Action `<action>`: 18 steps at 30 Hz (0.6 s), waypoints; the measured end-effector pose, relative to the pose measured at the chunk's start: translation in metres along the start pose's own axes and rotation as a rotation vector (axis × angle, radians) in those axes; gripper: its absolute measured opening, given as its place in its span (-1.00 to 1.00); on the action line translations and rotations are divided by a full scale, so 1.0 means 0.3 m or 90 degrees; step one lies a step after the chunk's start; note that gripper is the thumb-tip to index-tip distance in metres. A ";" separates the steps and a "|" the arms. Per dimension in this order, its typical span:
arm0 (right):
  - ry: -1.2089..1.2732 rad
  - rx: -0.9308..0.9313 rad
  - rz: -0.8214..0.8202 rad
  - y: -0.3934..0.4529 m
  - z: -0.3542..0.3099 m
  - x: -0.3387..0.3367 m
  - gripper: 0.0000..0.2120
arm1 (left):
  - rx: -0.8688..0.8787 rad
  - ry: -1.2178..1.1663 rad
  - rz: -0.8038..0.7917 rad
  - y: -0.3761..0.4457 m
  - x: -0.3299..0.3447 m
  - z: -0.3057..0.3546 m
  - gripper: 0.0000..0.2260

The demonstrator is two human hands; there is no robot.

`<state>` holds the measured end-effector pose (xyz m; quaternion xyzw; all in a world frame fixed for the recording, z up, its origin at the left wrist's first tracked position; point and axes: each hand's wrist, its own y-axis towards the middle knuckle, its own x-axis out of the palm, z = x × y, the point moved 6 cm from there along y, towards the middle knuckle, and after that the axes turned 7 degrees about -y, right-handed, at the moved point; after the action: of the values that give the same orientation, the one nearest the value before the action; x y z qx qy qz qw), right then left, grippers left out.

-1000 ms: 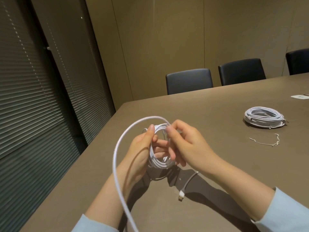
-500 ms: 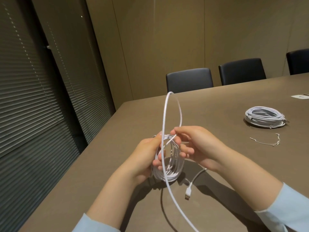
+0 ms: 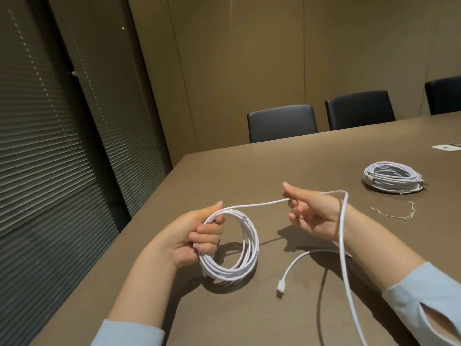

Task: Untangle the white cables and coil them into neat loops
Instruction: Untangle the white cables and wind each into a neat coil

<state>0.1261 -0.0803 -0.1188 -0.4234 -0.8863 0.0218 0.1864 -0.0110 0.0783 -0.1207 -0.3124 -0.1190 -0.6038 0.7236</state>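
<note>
Left hand (image 3: 197, 236) grips white cable coil (image 3: 234, 248) above table (image 3: 249, 176), fingers curled round loops. Right hand (image 3: 311, 211) pinches cable's loose strand (image 3: 262, 204). Second coil (image 3: 393, 177) lies far right on table.

The white cable (image 3: 230, 242) has a smooth, matt sheath that looks like plastic or rubber, and its plug (image 3: 281, 288) looks like glossy white plastic, as does the finished coil (image 3: 391, 176). The surface (image 3: 287, 168) is a smooth brown top with a dull satin sheen, while the thin tie (image 3: 396, 213) looks like coated wire. The chairs (image 3: 282, 122) look like dark matt leather, the sleeves (image 3: 424, 290) like soft pale-blue cloth.
</note>
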 end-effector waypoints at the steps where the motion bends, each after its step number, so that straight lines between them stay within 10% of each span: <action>1: -0.008 -0.040 -0.006 0.001 -0.008 0.006 -0.82 | -0.005 -0.012 -0.002 0.005 -0.001 -0.001 -0.71; 9: -0.424 -0.413 0.110 -0.029 -0.056 0.059 -0.92 | -0.013 -0.058 -0.028 0.011 0.013 -0.008 -0.73; 18: -0.445 -0.367 0.043 -0.036 -0.042 0.062 -0.92 | 0.007 -0.057 -0.060 -0.001 0.005 0.012 -0.71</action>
<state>0.1120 -0.0746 -0.0992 -0.4540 -0.8516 -0.0784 -0.2501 -0.0103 0.0792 -0.1170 -0.3288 -0.1691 -0.6221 0.6901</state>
